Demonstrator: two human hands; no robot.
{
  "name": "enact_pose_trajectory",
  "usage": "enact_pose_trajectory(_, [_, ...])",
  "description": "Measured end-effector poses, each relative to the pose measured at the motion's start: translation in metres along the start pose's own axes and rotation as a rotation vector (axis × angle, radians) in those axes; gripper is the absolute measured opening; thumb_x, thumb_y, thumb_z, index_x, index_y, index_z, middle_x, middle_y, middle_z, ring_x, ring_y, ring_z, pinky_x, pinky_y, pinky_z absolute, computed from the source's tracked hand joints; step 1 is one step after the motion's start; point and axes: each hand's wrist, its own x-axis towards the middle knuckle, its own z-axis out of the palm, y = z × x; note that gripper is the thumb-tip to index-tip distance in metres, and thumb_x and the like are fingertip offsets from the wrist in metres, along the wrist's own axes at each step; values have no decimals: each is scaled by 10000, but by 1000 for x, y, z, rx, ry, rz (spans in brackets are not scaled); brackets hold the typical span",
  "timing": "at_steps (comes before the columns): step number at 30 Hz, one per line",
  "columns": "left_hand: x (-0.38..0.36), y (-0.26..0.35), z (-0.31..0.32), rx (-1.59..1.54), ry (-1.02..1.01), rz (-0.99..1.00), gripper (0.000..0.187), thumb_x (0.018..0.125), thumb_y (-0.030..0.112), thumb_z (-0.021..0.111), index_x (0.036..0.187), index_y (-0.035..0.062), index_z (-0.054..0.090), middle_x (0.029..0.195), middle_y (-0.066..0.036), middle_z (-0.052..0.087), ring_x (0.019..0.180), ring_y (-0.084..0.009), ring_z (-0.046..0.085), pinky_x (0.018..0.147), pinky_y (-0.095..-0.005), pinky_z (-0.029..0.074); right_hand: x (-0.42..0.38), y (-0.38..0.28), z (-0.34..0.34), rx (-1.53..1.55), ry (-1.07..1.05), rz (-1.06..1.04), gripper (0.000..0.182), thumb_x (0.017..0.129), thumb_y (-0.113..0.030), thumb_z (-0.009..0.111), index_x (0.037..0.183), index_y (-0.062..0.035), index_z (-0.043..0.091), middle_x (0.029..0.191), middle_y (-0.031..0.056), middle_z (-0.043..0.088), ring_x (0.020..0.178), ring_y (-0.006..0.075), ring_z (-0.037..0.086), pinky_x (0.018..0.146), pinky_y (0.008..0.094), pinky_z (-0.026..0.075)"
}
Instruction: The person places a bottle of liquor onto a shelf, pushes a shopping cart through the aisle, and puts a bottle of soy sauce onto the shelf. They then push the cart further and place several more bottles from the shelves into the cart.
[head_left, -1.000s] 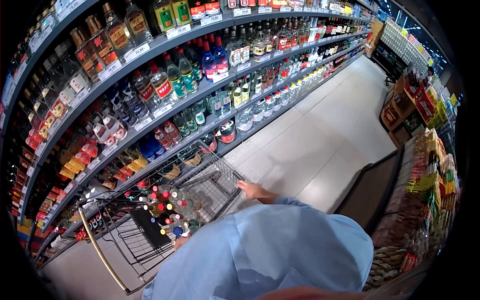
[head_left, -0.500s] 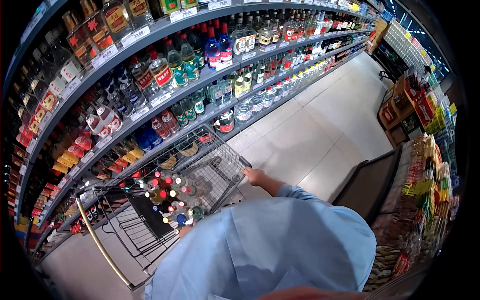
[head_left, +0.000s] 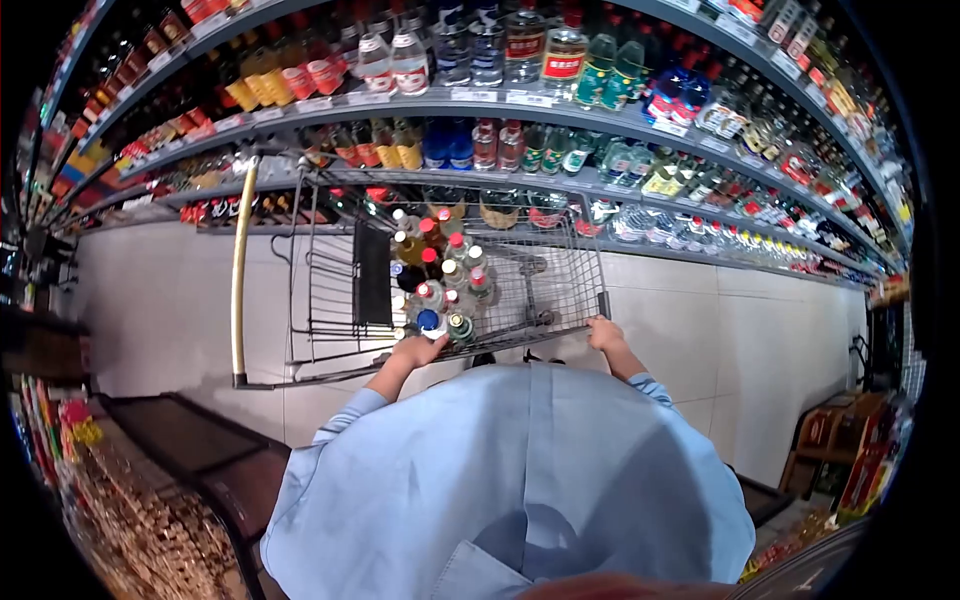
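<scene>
A wire shopping cart (head_left: 320, 362) stands sideways before me, its pale handle bar (head_left: 244, 270) at the left. My left hand (head_left: 418, 351) is closed on the cart's near side rim, close to a bottle with a blue cap (head_left: 429, 320). At the front corner, my right hand (head_left: 604, 333) is closed around the cart's edge. Several bottles with red, white and blue caps (head_left: 452, 270) stand grouped in the basket, beside a black panel (head_left: 373, 275). Parts of the fingers are hidden behind the rim.
A long curved shelf (head_left: 560, 108) full of liquor bottles runs along the far side. Pale tiled floor (head_left: 670, 295) lies around the cart. Behind me at the left is a dark-framed bin (head_left: 190, 430) beside packaged goods; a wooden display (head_left: 830, 430) stands at the right.
My view has swung left, so the cart now lies level across it and the shelf faces me. My left hand, mostly hidden before, now shows on the rim. The right hand stays at the corner.
</scene>
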Motion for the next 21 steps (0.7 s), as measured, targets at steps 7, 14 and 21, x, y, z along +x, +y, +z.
enact_pose_trajectory(7, [-26, 26, 9, 41, 114, -33, 690, 878, 595, 237, 1020, 62, 650, 1030, -175, 633, 982, -338, 597, 843, -433, 464, 14, 18, 5, -33, -18, -25, 406, 732, -232, 630, 1126, -139, 595, 1187, 127, 541, 1059, 306, 549, 885, 392, 464])
enact_pose_trajectory(14, [-25, 29, 11, -12, 191, -31, 711, 868, 624, 242, 928, 69, 683, 971, -193, 641, 959, -351, 597, 841, -438, 465, 7, 12, -3, -75, -23, 35, 384, 739, -181, 572, 1118, -125, 601, 1228, 111, 527, 1102, 273, 535, 903, 383, 457])
enact_pose_trajectory(21, [-32, 31, 12, 1, 198, -50, 700, 856, 634, 263, 981, 80, 673, 1030, -168, 633, 989, -333, 590, 854, -419, 461, 3, 8, -18, -213, -156, -19, 389, 756, -192, 568, 1143, -152, 582, 1196, 105, 562, 1097, 276, 545, 896, 384, 461])
